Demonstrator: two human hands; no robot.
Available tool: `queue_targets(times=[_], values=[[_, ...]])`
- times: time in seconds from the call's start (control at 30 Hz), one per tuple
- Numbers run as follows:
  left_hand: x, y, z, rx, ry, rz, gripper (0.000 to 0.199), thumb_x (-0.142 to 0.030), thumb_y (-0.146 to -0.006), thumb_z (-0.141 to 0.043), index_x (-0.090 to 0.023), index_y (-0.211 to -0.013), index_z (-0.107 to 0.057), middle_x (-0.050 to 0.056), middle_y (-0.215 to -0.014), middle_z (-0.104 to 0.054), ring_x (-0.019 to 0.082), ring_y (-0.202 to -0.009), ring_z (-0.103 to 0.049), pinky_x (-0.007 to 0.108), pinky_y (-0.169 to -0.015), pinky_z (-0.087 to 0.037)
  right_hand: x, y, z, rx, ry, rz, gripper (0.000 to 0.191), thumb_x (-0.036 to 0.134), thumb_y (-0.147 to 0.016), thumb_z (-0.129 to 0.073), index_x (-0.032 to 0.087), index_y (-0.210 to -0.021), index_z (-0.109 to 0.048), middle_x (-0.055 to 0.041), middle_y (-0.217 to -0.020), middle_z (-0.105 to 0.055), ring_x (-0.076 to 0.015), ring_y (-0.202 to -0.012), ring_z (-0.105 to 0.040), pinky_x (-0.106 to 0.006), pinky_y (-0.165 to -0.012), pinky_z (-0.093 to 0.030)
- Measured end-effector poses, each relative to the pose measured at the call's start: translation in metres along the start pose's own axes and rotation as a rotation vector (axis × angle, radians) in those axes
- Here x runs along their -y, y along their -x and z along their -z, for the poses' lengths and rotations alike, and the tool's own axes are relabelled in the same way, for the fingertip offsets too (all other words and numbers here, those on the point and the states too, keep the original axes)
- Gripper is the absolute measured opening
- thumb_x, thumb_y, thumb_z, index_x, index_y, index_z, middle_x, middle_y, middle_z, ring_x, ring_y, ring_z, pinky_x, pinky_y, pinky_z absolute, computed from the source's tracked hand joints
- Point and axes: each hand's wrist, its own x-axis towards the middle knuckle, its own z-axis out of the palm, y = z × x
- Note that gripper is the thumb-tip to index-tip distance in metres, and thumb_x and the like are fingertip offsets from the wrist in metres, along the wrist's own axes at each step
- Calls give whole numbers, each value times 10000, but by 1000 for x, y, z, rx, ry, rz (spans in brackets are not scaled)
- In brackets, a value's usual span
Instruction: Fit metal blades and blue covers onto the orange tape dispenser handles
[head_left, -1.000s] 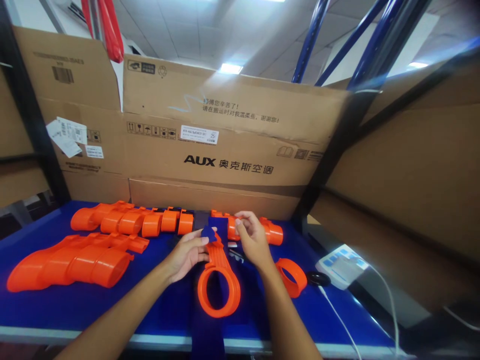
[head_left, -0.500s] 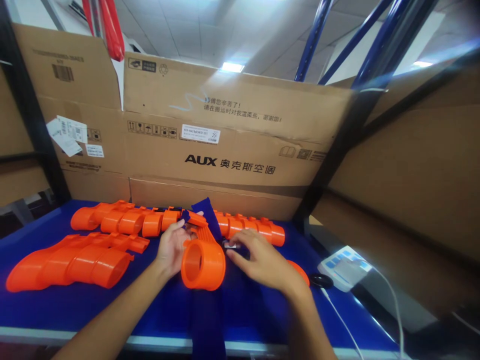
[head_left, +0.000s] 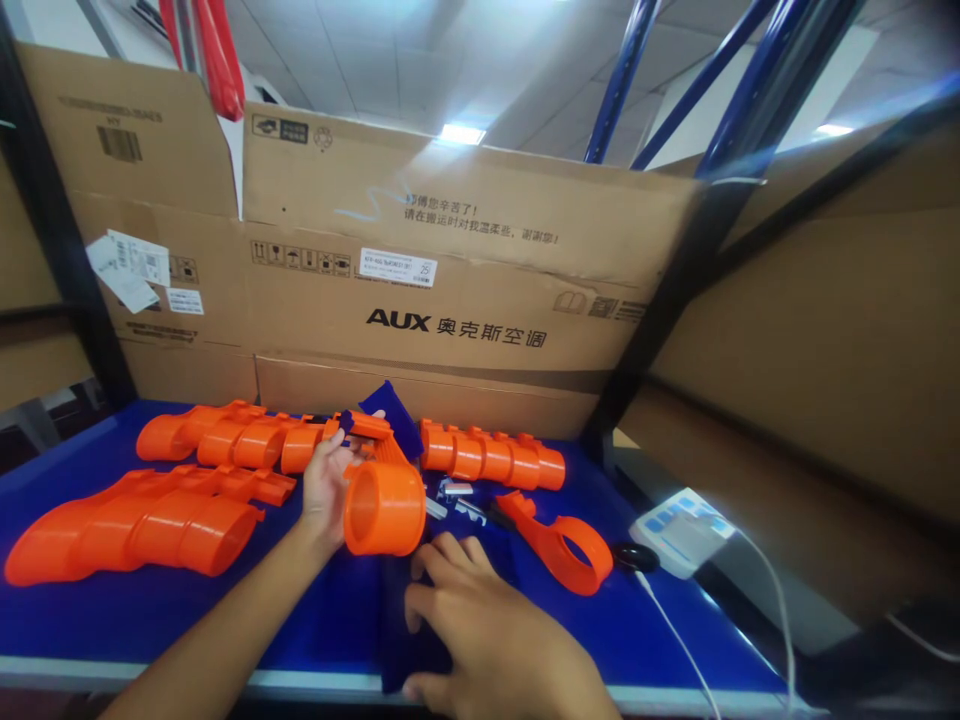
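Observation:
My left hand (head_left: 328, 490) is wrapped round an orange plastic part with a ring end (head_left: 385, 508), raised over the blue table surface. A dark blue strap (head_left: 394, 415) shows behind that part, and dark blue fabric (head_left: 405, 610) hangs below it toward the front edge. My right hand (head_left: 480, 620) is over this lower fabric, palm down, fingers bent and spread apart, with nothing visible held. Small metal clips (head_left: 469, 508) lie just behind it. To the right is a loose orange ring part (head_left: 574, 552) lying on its side.
Rows of orange parts (head_left: 180, 528) lie at the left, with another row (head_left: 491, 455) at the back. A white device (head_left: 682, 530) with cables and a black oval object (head_left: 636, 557) are at the right. A cardboard wall (head_left: 450, 250) stands behind.
My right hand has moved from the metal clips toward the front edge and spread its fingers, uncovering the clips and loose ring part. My left hand has shifted slightly left with its orange part.

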Motion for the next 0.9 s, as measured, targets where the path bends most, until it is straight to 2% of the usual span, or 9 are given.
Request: queue_targets(times=[0.2, 0.33, 0.53, 0.67, 0.73, 0.8, 0.87, 0.9], values=[[0, 0, -1, -16, -11, -7, 637, -406, -792, -658, -117, -1355, -589, 115, -975, -749, 252, -819, -724, 334, -760, -569, -1, -13, -4, -67, 51, -11, 249, 396, -774, -768, 206, -905, -672, -126, -1175, -597, -380, -1186, -477, -603, -1061, -324], [0, -2, 1, -28, -31, -17, 614, -395, -791, -662, -116, -1336, -605, 93, -915, -744, 211, -722, -712, 301, -700, -566, -2, -19, -7, -104, 69, -10, 239, 381, -787, -761, 205, -921, -671, -133, -1200, -586, -396, -1215, -457, -602, -1056, -323], [0, -3, 2, 5, -61, -1, 573, -384, -822, -630, -131, -1336, -608, 89, -868, -738, 210, -689, -710, 291, -628, -548, -5, -14, 0, -84, -1, 58, 349, 388, -757, -805, 228, -1030, -656, -109, -1268, -546, -364, -1235, -441, -527, -1047, -358], [2, -2, 1, 35, -18, -4, 577, -353, -833, -633, -143, -1369, -583, 50, -776, -718, 174, -610, -671, 272, -616, -535, -11, -15, 6, -115, -56, 92, 327, 380, -756, -806, 225, -1001, -655, -97, -1245, -564, -328, -1185, -478, -482, -1032, -378], [3, -1, 0, 24, -10, 1, 588, -345, -833, -639, -142, -1382, -574, 49, -792, -723, 163, -600, -659, 268, -625, -531, -21, -19, 10, -200, -108, 97, 239, 388, -817, -745, 223, -964, -654, -89, -1168, -603, -296, -1109, -521, -454, -995, -404], [4, -1, -2, 11, -14, 12, 592, -343, -837, -641, -141, -1389, -568, 56, -834, -735, 151, -582, -643, 266, -624, -526, -37, -27, 15, -367, -186, 28, 147, 352, -934, -584, 220, -929, -647, -76, -1010, -642, -255, -977, -562, -422, -916, -438], [6, -1, -3, 4, -17, 24, 586, -346, -846, -640, -143, -1391, -568, 63, -862, -741, 141, -574, -632, 259, -616, -521, -55, -40, 22, -586, -327, -102, 261, 394, -985, -488, 211, -853, -618, -69, -881, -645, -230, -860, -577, -385, -823, -468], [7, -1, -3, 2, -21, 29, 583, -347, -850, -639, -144, -1391, -569, 69, -878, -743, 144, -592, -641, 257, -620, -522, -64, -48, 25, -651, -433, -126, 281, 438, -982, -489, 212, -869, -611, -61, -840, -639, -222, -821, -582, -367, -784, -481]])
